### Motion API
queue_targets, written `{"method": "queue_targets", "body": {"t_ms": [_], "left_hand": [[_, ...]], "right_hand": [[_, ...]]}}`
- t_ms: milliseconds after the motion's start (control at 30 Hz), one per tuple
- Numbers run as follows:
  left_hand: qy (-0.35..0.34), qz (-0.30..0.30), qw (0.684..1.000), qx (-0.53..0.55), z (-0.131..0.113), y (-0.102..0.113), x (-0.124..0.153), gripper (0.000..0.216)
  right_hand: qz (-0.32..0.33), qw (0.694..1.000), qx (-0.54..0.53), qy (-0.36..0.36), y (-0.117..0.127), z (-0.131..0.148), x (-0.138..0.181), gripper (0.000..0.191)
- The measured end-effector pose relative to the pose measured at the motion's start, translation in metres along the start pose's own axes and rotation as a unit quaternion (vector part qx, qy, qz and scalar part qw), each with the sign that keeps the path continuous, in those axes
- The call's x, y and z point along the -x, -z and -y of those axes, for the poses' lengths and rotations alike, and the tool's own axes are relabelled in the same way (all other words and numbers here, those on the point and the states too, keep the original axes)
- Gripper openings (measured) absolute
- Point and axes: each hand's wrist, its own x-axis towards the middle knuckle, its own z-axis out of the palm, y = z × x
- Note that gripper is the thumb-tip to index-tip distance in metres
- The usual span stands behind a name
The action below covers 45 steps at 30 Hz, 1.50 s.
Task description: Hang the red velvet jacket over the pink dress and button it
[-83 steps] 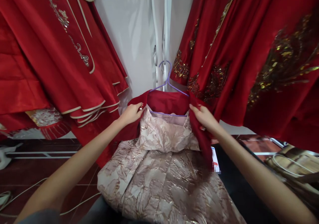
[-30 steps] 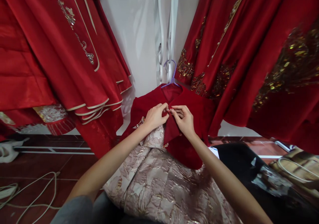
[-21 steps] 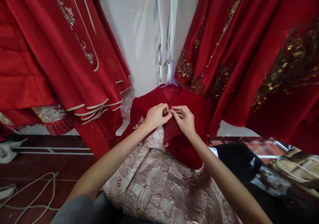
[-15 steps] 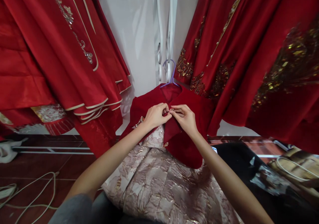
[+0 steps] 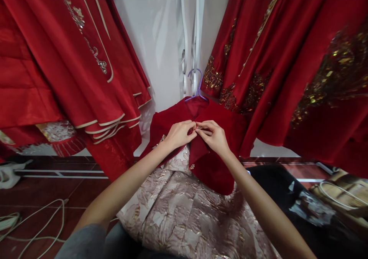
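A red velvet jacket (image 5: pixel 214 174) hangs on a purple hanger (image 5: pixel 199 87) over a pale pink brocade dress (image 5: pixel 184 209) with a metallic sheen. At the jacket's upper front, my left hand (image 5: pixel 181 133) pinches the left front edge. Opposite it, fingertips nearly touching, my right hand (image 5: pixel 213 134) pinches the other edge at a small shiny button. The fingers cover most of that fastening. Lower on the front edge sits another ornate button (image 5: pixel 191 167). Beaded trim (image 5: pixel 162 139) shows beside my left wrist.
Red embroidered garments hang at left (image 5: pixel 94 78) and right (image 5: pixel 273 78), with a white wall (image 5: pixel 143 25) behind. White cables (image 5: pixel 61 213) lie on the dark red floor at left. Black fabric (image 5: pixel 267 182) and clear plastic (image 5: pixel 312 209) are at right.
Both hands stay at the same fastening. The fingertips have shifted very slightly, and the left hand is a touch further left. The clothes look unmoved.
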Motion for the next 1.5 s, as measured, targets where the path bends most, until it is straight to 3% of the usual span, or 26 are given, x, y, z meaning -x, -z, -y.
{"method": "queue_targets", "body": {"t_ms": [133,267,433,500,600,767,900,967,1167,1300,1500], "left_hand": [[0.062,-0.027,0.997,0.031,-0.004,-0.013,0.010,0.020],[0.117,-0.036,0.980,0.159,-0.003,-0.030,0.035,0.032],[0.140,-0.021,0.973,0.183,-0.001,-0.037,0.073,0.035],[0.140,-0.008,0.978,0.154,-0.002,-0.037,0.084,0.035],[0.116,0.023,0.984,0.135,-0.003,-0.041,0.095,0.036],[0.078,0.067,0.980,0.168,-0.001,-0.051,0.103,0.037],[0.053,0.084,0.975,0.199,0.004,-0.042,0.106,0.027],[0.055,0.060,0.973,0.217,0.011,-0.032,0.105,0.022],[0.194,-0.135,0.939,0.251,0.048,-0.018,0.104,0.022],[0.249,-0.127,0.910,0.308,0.067,-0.030,0.108,0.028],[0.269,-0.114,0.879,0.377,0.070,-0.038,0.105,0.030]], "right_hand": [[-0.002,0.999,0.032,-0.010,-0.007,-0.004,0.013,0.035],[-0.008,0.992,0.107,-0.066,-0.006,-0.020,0.046,0.050],[0.107,0.974,0.112,-0.167,0.022,-0.032,0.064,0.021],[0.100,0.974,0.089,-0.182,0.035,-0.023,0.060,0.012],[0.079,0.977,0.005,-0.199,0.046,0.007,0.052,0.014],[0.127,0.971,-0.103,-0.172,0.016,0.045,0.057,0.021],[0.119,0.973,-0.113,-0.163,-0.023,0.027,0.068,0.024],[0.101,0.975,-0.102,-0.172,-0.033,0.014,0.072,0.027],[0.069,0.972,-0.117,-0.191,-0.031,0.004,0.071,0.033],[0.048,0.969,-0.144,-0.197,-0.031,0.005,0.070,0.034],[-0.067,0.973,-0.118,-0.189,-0.041,-0.002,0.067,0.033]]}}
